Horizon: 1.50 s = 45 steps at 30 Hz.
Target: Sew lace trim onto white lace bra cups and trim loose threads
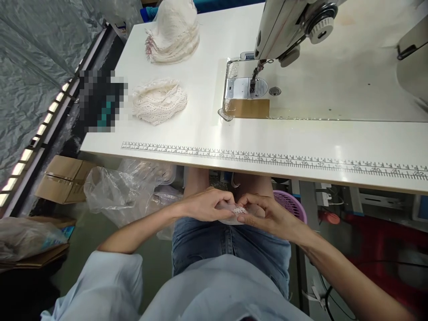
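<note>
Over my lap, below the table's front edge, a small piece of whitish fabric with a lacy strip (pixel 238 210) is stretched between my two hands. My left hand (pixel 210 205) pinches one end of it, fingers curled. At the other end my right hand (pixel 267 214) grips it with thumb and forefinger. Part of the piece is hidden under my fingers. On the white table, a bundle of cream lace trim (pixel 159 101) lies left of the sewing machine (pixel 279 31). Behind that bundle rests a stack of cream fabric pieces (pixel 175 33).
A printed ruler (pixel 267 159) runs along the table's front edge. Under the table stands a purple basket (pixel 291 204) by my right leg. To the left are clear plastic bags (pixel 117 191) and a cardboard box (pixel 65 178). A red stool-like object (pixel 384 249) is at lower right.
</note>
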Tool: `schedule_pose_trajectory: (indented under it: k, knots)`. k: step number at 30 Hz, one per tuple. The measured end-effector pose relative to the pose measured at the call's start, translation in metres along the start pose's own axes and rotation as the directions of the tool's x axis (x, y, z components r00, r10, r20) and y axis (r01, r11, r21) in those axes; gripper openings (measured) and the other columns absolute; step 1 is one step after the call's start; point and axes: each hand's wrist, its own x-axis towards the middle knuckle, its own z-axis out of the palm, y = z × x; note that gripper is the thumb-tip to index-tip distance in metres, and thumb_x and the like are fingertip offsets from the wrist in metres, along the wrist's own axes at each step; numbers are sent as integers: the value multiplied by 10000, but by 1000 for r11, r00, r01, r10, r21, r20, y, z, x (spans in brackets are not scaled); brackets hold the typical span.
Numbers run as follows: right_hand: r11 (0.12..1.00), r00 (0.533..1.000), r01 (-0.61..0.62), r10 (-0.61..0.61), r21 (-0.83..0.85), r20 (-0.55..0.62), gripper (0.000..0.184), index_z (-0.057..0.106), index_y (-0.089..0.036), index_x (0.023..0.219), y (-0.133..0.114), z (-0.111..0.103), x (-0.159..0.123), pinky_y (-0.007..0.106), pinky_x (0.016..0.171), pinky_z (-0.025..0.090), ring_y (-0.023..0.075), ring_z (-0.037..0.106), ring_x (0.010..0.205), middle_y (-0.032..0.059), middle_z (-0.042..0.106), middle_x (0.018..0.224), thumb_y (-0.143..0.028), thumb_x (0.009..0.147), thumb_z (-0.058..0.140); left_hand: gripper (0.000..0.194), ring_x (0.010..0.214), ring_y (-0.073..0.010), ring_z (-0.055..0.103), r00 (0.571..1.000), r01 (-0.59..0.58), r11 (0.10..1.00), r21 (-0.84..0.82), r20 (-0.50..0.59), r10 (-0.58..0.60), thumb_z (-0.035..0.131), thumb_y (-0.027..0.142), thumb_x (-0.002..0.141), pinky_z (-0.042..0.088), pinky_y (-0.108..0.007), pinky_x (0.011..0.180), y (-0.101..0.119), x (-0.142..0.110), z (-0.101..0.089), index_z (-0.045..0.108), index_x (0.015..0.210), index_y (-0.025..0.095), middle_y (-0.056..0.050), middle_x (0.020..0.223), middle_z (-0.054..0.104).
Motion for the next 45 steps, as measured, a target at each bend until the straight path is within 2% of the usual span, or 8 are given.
schedule_pose_trajectory:
  k: [6,12,17,25,30,34,40,45]
  knots:
    - [982,999,-52,49,180,21,284,605,-187,737,0,-2,-3,232,552,332,107,407,584,-27,487,645,-461,807,585,277,564,-62,406,1000,28,994,-109,5,-28,589,408,787,280,-166,508,-5,3,0,603,822,134,36,629,505]
    - [972,994,-83,66,221,86,254,627,-198,775,4,-2,1,243,546,319,112,388,586,-21,487,656,-450,798,606,244,559,-67,484,997,78,969,-233,30,-73,652,358,751,338,-155,518,-6,3,0,659,830,127,21,617,581]
    - [932,995,-102,93,349,42,259,592,-191,720,13,-4,2,250,594,373,136,467,664,-3,520,715,-439,785,627,283,730,-129,615,995,91,934,-345,73,-70,682,332,732,449,-188,651,-10,-1,-2,657,933,134,-41,813,683]
    - [902,989,-130,147,411,-11,249,608,-192,744,26,-8,-8,271,665,441,170,536,760,38,600,836,-436,761,654,282,741,-146,633,988,155,936,-317,64,-142,633,345,782,459,-197,638,-15,-8,-3,665,955,125,-72,851,707]
    - [902,987,-142,163,407,-16,275,600,-186,732,29,-7,-11,271,647,435,171,527,736,40,593,794,-454,751,659,229,783,-127,612,995,99,956,-276,61,-85,560,290,845,440,-180,667,-8,-8,-4,684,944,125,-51,894,696]
    - [892,990,-116,140,437,-23,264,567,-188,710,32,-5,-12,248,613,414,142,494,684,13,548,735,-431,766,654,252,729,-100,594,997,58,945,-321,65,-39,490,260,891,426,-169,631,-9,-8,-5,672,974,107,-52,871,691]
    - [862,986,-68,134,502,-98,315,504,-188,670,39,-2,-14,235,545,368,116,437,596,-15,479,649,-445,752,666,278,825,-145,637,992,103,915,-391,112,-63,656,298,775,472,-205,728,-21,-10,-1,662,993,125,-65,930,699]
    - [825,975,-75,180,560,-135,320,486,-197,660,47,-4,-19,225,512,347,105,412,555,-29,454,613,-435,735,687,247,755,-141,643,988,153,924,-350,68,-138,640,283,778,476,-199,680,-24,-13,2,675,949,108,-69,847,714]
